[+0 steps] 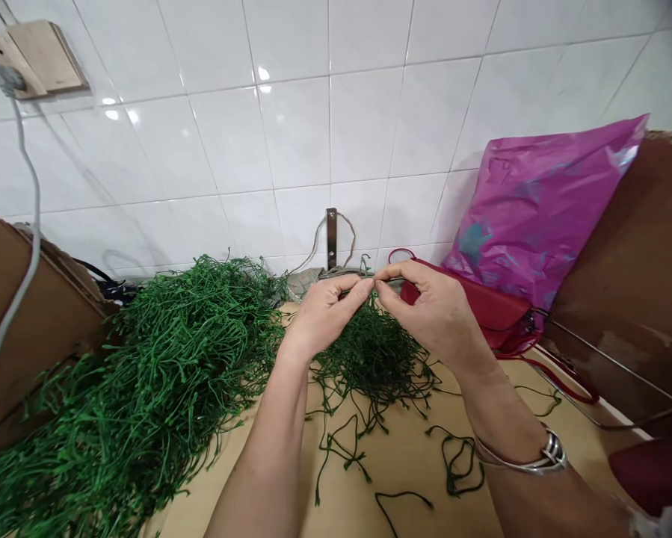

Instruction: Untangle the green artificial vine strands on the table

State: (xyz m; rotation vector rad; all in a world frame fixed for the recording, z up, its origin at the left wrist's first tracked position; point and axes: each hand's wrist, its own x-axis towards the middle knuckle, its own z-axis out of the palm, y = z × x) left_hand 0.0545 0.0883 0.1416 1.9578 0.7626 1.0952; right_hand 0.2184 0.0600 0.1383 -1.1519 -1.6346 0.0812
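My left hand (321,314) and my right hand (436,310) meet in front of me, thumb and forefinger of each pinched together with the fingertips almost touching. Between them runs a thin green strand (365,261), its small tip rising just above the fingers; most of it is hidden. Below the hands lies a dark green heap of loose strands (377,355) with small budded or knotted ends. A much larger, brighter green pile (184,359) spreads to the left of my left forearm. Single strands (344,444) are scattered on the pale tabletop (336,515).
A red bag (495,302) and a pink plastic bag (543,202) stand at the right, beside a brown cardboard box (632,291). Another box (38,321) is at the left, with a white cable (33,224) hanging before it. A metal bracket (331,239) stands against the tiled wall.
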